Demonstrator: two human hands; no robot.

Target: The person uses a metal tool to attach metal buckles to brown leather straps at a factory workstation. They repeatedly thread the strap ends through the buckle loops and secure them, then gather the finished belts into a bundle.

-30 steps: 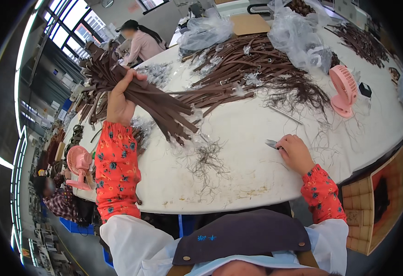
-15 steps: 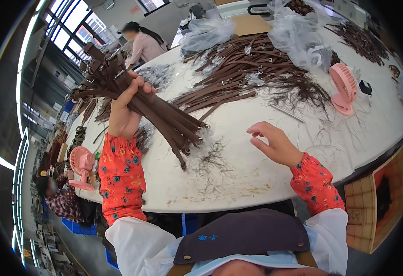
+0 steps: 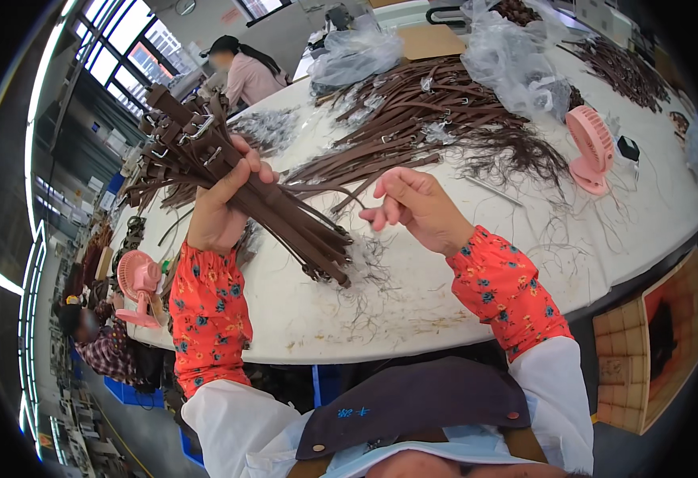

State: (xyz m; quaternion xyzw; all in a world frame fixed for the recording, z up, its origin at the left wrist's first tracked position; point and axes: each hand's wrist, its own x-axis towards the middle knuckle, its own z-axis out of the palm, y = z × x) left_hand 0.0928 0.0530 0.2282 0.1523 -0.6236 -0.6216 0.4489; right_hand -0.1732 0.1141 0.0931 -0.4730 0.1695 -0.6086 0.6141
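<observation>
Head view, strap pile [image 3: 413, 119], pink fan [image 3: 592, 147], plastic bags [image 3: 516, 60]

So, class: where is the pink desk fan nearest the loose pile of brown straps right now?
In the head view, the pink desk fan stands on the white table at the person's right, just right of the pile of brown straps and below a clear plastic bag.

The table [image 3: 476, 303] is the big thing here. Above its left side, the left hand [image 3: 220, 209] holds a bundle of straps [image 3: 241, 191]. The right hand [image 3: 417, 209] is just right of the bundle, above the table's middle. A strap pile [image 3: 429, 119] lies farther back. One fan [image 3: 590, 148] stands at the right. Bags [image 3: 516, 56] lie at the back. Another fan [image 3: 136, 283] stands at the left edge.
</observation>
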